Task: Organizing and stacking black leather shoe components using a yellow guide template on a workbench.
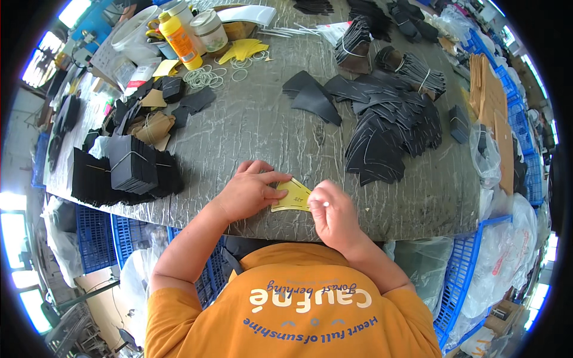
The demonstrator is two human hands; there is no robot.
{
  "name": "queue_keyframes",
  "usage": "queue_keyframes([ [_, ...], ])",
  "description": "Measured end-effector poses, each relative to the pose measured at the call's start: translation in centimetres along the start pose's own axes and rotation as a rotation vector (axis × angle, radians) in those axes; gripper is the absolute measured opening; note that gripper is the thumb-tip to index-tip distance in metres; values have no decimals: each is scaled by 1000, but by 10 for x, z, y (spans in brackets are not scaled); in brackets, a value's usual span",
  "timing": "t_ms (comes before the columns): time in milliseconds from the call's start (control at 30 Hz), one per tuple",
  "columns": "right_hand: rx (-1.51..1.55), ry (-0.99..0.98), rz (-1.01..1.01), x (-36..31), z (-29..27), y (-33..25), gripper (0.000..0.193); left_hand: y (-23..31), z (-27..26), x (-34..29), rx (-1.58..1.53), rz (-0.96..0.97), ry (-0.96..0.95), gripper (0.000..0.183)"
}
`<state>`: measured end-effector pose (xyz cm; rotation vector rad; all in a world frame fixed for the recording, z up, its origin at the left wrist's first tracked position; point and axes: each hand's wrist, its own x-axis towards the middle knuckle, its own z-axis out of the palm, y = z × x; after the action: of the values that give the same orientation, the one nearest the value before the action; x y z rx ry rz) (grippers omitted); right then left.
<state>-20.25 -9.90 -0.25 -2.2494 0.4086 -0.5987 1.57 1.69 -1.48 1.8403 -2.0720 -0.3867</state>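
Observation:
A small yellow template (292, 198) with dark slots near its edges and handwriting on it lies by the table's near edge. My left hand (252, 190) holds its left side, with thumb and forefinger pressed on it and the other fingers bent. At its right edge my right hand (334, 213) is closed round a thin pen-like tool (326, 203), of which only a small white end shows. Its tip is hidden by the fingers. Whether a dark piece lies under the template I cannot tell.
Fanned black cut pieces (388, 128) lie to the right. Banded black stacks (132, 164) stand at the left. Beyond are rubber bands (205, 76), a yellow bottle (180, 42) and a lidded jar (209, 31). Blue crates (459, 280) flank the table.

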Motion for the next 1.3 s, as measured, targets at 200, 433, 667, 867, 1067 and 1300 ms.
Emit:
queue_keyframes([
  [200,361,-95,57,5,35,-1,10,0,2,1,-7,0,-5,33],
  [433,313,-114,-27,4,49,8,12,-1,1,1,-9,1,-23,39],
  [667,192,-54,150,-3,8,9,6,-1,4,1,-14,0,15,32],
  [867,82,0,326,-15,-29,14,11,-1,3,0,-25,0,46,25],
  [1067,247,121,136,9,-8,11,9,1,3,2,-20,-6,27,26],
  [1300,258,78,87,29,29,27,4,2,3,2,-5,-37,-13,20],
])
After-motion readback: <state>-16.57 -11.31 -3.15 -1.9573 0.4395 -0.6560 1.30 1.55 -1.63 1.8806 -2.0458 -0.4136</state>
